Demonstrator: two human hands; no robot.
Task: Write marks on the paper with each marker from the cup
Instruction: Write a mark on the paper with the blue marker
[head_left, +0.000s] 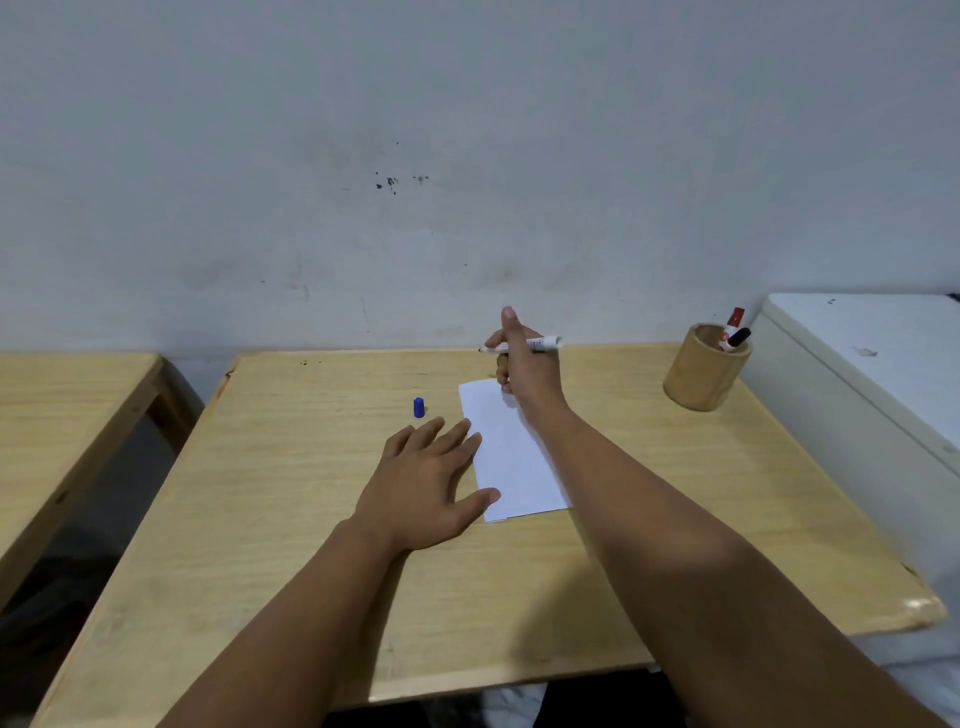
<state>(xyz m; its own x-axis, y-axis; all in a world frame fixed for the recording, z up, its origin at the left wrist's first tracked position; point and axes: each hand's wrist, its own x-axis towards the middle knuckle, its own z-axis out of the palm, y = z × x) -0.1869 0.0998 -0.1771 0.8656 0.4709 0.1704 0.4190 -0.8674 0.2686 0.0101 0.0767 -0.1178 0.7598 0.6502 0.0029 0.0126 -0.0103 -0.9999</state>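
A white sheet of paper (511, 457) lies on the wooden table (311, 519). My left hand (423, 486) rests flat with fingers apart, its thumb and fingertips on the paper's left edge. My right hand (522, 364) hovers at the paper's far end and grips an uncapped white marker (543, 343), held level with its tip pointing left. The marker's blue cap (418, 407) stands upright on the table left of the paper. A round wooden cup (701, 371) at the far right holds a red-capped marker (734, 321) and a black-capped marker (737, 339).
A white appliance-like box (872, 374) stands against the table's right side, right behind the cup. A second wooden table (62, 410) sits to the left across a gap. A grey wall (467, 156) runs directly behind the table.
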